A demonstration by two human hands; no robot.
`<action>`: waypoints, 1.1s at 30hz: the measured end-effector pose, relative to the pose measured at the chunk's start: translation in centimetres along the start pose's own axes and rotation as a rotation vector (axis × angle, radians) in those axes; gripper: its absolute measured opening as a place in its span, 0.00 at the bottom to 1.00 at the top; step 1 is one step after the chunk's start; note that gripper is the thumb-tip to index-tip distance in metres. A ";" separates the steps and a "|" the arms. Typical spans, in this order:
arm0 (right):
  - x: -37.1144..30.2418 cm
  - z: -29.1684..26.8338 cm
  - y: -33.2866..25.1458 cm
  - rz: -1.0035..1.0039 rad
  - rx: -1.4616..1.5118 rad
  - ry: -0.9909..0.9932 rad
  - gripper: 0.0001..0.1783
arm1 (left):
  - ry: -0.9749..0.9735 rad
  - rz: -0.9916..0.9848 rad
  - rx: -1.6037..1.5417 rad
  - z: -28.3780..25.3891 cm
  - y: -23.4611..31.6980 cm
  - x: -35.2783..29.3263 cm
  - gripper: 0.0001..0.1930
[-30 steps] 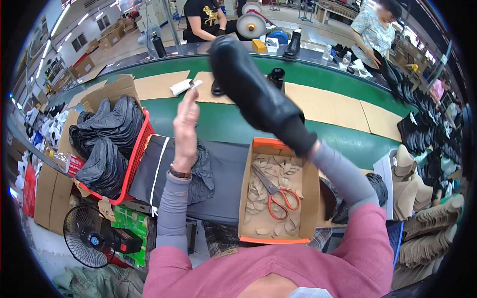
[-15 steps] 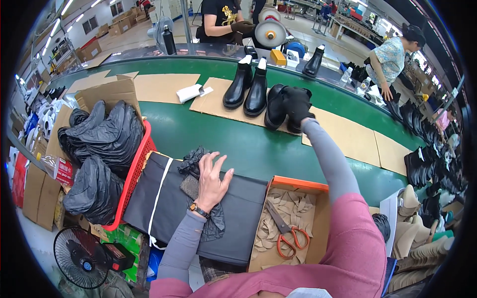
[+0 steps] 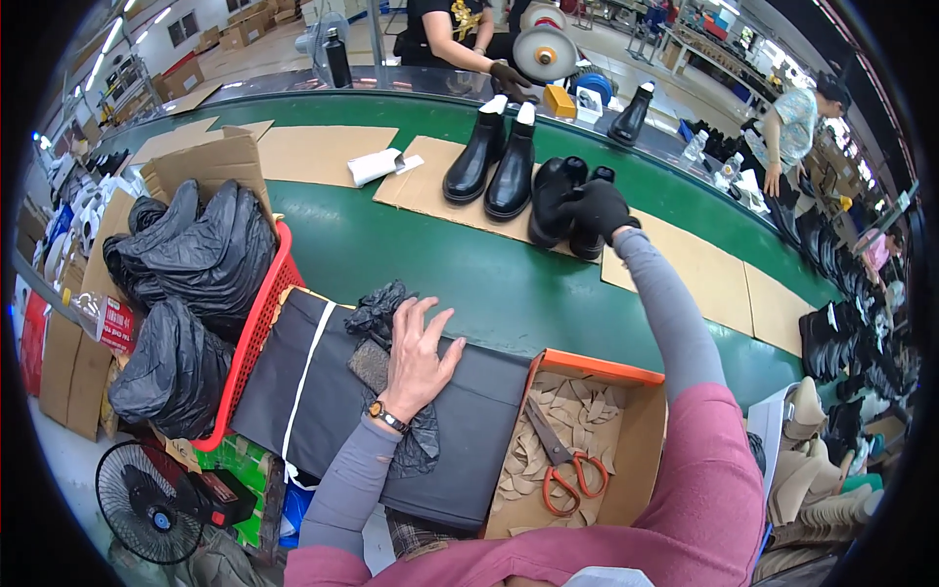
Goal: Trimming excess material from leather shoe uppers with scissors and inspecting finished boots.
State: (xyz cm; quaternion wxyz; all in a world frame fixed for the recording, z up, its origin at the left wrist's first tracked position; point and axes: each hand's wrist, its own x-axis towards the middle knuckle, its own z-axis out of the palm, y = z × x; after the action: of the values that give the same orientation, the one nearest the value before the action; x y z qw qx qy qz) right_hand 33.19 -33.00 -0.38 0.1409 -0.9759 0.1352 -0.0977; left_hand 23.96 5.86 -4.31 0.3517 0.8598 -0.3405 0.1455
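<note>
My right hand point(image 3: 600, 208), in a black glove, is closed round the shaft of a black ankle boot point(image 3: 586, 244), which stands on cardboard on the green belt. Its mate point(image 3: 558, 191) touches it on the left. Further left stands another pair, a boot point(image 3: 476, 157) and a boot point(image 3: 511, 174), with white stuffing at their tops. My bare left hand point(image 3: 419, 350) lies with fingers spread on a black-covered pad point(image 3: 476, 406). Beneath and beside it are a crumpled black plastic bag point(image 3: 380, 311) and a grey, rough-looking block point(image 3: 368, 366).
Orange-handled scissors point(image 3: 560, 455) lie on beige scraps in an open box point(image 3: 641, 450). A red basket point(image 3: 256, 342) holding black bags stands left. A fan point(image 3: 152, 504) is at lower left. Across the belt, a co-worker's gloved hand point(image 3: 512, 80) is near a grinding wheel point(image 3: 544, 55).
My right hand has shifted slightly right and down, uncovering the boot tops it hid. The co-worker's gloved hand has moved below the wheel. My left hand has stayed put.
</note>
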 end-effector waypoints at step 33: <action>17.7 5.4 -28.3 -0.264 0.191 0.512 0.20 | 0.030 -0.037 -0.127 -0.7 -1.3 -1.2 0.23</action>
State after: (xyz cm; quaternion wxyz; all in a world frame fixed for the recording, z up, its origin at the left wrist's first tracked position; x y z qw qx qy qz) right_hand 57.84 -10.70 5.79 0.1796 -0.9109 0.0285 -0.3704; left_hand 23.99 7.59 -5.04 0.4132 0.8396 -0.3278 0.1300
